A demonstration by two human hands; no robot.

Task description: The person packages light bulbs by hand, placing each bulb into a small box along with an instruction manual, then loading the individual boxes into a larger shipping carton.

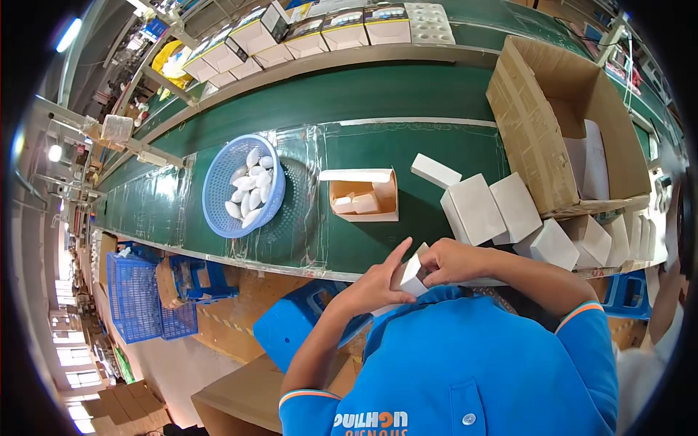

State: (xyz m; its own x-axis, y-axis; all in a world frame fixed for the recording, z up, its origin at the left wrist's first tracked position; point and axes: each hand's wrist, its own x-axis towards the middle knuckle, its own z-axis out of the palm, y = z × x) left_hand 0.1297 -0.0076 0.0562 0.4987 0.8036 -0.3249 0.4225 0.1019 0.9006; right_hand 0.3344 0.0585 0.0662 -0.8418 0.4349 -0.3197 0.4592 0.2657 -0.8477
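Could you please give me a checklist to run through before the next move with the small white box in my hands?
1. Small white box gripped by both left hand and right hand: ok.
2. Its flaps fully closed: cannot tell, the fingers cover them.
3. Blue basket has white pieces in it: ok.
4. Open brown box stands upright on the green belt: ok.
5. Large carton is open with room inside: ok.
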